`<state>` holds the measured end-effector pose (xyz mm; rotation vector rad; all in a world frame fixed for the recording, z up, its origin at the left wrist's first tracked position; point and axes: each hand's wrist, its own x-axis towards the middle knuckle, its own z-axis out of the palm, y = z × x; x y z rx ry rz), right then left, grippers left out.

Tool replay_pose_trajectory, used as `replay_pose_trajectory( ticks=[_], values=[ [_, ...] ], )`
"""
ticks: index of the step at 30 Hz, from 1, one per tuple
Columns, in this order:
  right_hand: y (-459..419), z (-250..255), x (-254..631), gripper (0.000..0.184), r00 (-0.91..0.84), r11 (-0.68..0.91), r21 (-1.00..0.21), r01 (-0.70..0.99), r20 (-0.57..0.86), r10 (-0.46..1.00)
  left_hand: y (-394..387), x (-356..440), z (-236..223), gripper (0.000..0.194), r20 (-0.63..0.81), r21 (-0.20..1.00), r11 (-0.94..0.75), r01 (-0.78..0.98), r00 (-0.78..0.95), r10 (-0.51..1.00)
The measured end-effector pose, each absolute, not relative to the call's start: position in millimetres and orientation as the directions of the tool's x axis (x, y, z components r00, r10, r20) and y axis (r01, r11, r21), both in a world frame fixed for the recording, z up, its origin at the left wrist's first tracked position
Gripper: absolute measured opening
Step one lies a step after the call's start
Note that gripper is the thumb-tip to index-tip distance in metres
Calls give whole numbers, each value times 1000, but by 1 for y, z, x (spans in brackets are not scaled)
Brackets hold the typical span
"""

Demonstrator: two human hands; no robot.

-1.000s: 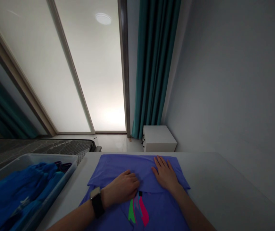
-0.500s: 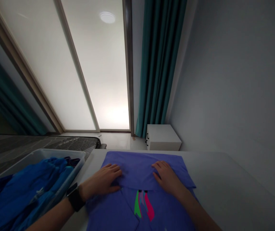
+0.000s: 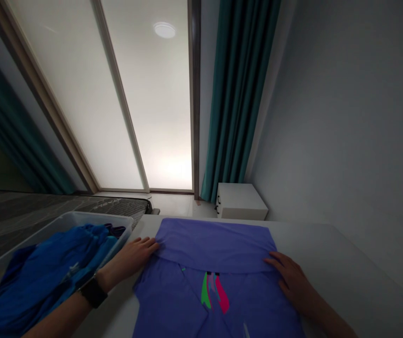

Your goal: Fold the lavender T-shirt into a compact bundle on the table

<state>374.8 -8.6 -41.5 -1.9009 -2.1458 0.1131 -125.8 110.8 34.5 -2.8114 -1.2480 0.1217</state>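
Note:
A purple-blue shirt with a green and pink print lies spread on the white table, its far part folded over toward me in a wide band. My left hand, with a dark watch on the wrist, rests at the left edge of that band, fingers stretched out over the cloth. At the band's right edge lies my right hand, fingers extended and apart, fingertips touching the fabric. Neither hand grips the cloth. The shirt's near end runs out of view at the bottom.
To the left stands a clear plastic bin with blue clothes in it. Behind it is a dark grey mattress-like surface. Beyond the table are a white drawer cabinet, a teal curtain and frosted sliding doors.
My hands have moved apart across the folded band, the left one to its left edge and the right one to its right edge. The camera view has shifted slightly.

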Motion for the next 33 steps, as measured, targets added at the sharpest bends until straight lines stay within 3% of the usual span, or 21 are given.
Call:
replay_pose_trajectory(
  ticks=[7,14,20,24,33],
  values=[
    [-4,-38,389,34,-8,88,-308,947,252,968,121,-132,42,21,-2,-127,-619,775,623,782],
    [-8,-26,391,32,30,120,-362,925,384,923,114,-135,49,19,-3,-146,-599,788,605,796],
    [-11,-32,395,31,-71,163,-256,953,336,939,103,-132,36,20,-30,-171,-639,750,644,765],
    [-12,-37,392,26,-82,167,-205,964,370,926,99,-127,29,21,27,-170,-683,710,697,717],
    [-14,-30,389,25,-23,169,-333,928,401,916,106,-132,40,17,44,-152,-705,693,717,695]
  ],
)
